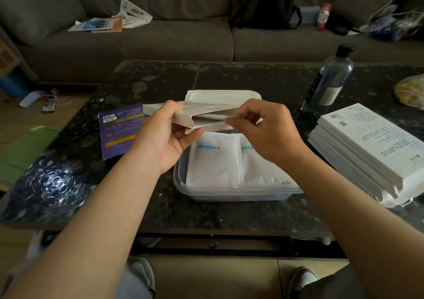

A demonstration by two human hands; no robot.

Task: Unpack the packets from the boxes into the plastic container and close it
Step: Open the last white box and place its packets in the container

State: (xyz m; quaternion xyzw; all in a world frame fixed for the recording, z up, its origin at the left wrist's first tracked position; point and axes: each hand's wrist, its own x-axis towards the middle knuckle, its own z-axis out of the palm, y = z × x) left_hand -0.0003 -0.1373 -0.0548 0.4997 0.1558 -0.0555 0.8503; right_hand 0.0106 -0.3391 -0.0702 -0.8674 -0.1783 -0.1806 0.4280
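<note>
Person seated at the dark desk (pixel 229 78), both forearms reaching forward.

Left hand (pixel 165 136): closed around the near end of a flat white box (pixel 199 113), thumb on top, fingers underneath. The box is held up in the air, above the far edge of the container.

Right hand (pixel 263 131): fingertips pinched together on a thin white edge at the box's open end (a flap or a packet edge, cannot tell which).

Container (pixel 238 194): clear plastic, open, on the desk directly below the hands. Two white packets (pixel 213 163) lie flat inside it, side by side.

Lid (pixel 222 94): white, lying on the desk just behind the container, partly hidden by the held box.

Stack of boxes (pixel 367 152): white, flat, at the right edge of the desk.

Also on the desk: a flattened purple box (pixel 121 131) left of the container, and a water bottle (pixel 330 81) upright at the far right. A grey sofa (pixel 160 37) stands beyond the desk.
</note>
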